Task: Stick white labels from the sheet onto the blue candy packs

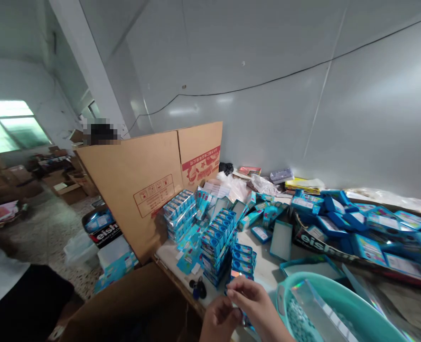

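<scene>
My left hand point(220, 317) and my right hand point(253, 304) meet at the front edge of the table, fingertips pinched close together. What they hold is hidden behind the fingers; a bit of blue packaging shows beneath them. Just beyond stands a short stack of small blue boxes point(242, 259). To its left rises a taller stack of the same boxes point(215, 242). A dark blue and black small object point(198, 287) lies left of my hands. On the right, close to my right hand, sits a turquoise basin point(283, 297) with small pale pieces and a clear plastic box point(320, 311) in it.
A tall cardboard sheet point(125, 175) stands along the table's left side. Film-wrapped blue boxes point(180, 211) lean near it. A black-printed carton point(324, 246) heaped with blue boxes fills the right. Another person's sleeve point(7, 270) shows at lower left, beside an open carton point(135, 299).
</scene>
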The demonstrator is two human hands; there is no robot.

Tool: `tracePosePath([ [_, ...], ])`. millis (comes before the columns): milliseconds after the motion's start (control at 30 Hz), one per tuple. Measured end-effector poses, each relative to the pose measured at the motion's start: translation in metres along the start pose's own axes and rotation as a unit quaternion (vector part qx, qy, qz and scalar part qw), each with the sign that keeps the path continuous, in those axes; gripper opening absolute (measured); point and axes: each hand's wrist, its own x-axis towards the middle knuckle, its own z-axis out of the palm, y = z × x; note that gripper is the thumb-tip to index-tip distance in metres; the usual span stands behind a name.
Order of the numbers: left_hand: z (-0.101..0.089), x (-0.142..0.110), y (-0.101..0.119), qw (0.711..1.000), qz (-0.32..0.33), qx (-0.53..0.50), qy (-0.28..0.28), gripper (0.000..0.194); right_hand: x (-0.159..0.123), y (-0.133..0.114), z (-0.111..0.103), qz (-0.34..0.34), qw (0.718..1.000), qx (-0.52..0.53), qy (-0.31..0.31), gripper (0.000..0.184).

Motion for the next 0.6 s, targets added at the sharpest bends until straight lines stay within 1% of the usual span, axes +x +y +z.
tracePosePath([
  [67, -0.005, 0.000, -0.001, 0.999, -0.018, 0.024, 0.025, 0.045, 0.001, -0.001, -0.001, 0.006, 1.000, 0.029, 0.003, 0.045],
  [133, -0.010, 0.001, -0.001, 0.996, -0.051, 0.057, 0.053, 0.048, 0.003, -0.003, -0.004, 0.006, 0.999, 0.039, 0.009, 0.047],
  [200, -0.011, 0.003, 0.003, 0.991, -0.073, 0.088, 0.067, 0.053, 0.003, -0.005, -0.008, 0.008, 0.999, 0.042, 0.024, 0.048],
  [267, -0.012, 0.005, 0.011, 0.986, -0.075, 0.128, 0.071, 0.053, 0.003, -0.004, -0.013, 0.013, 0.998, 0.052, 0.043, 0.047],
  [400, -0.013, 0.009, 0.025, 0.971, -0.067, 0.219, 0.075, 0.045, 0.001, 0.002, -0.022, 0.049, 0.988, 0.102, 0.100, 0.044],
  [500, -0.014, 0.013, 0.027, 0.969, -0.083, 0.222, 0.074, 0.040, 0.000, 0.007, -0.030, 0.092, 0.976, 0.143, 0.134, 0.042],
  [600, -0.013, 0.019, 0.027, 0.968, -0.081, 0.229, 0.055, 0.037, 0.003, 0.011, -0.037, 0.103, 0.969, 0.166, 0.153, 0.041],
])
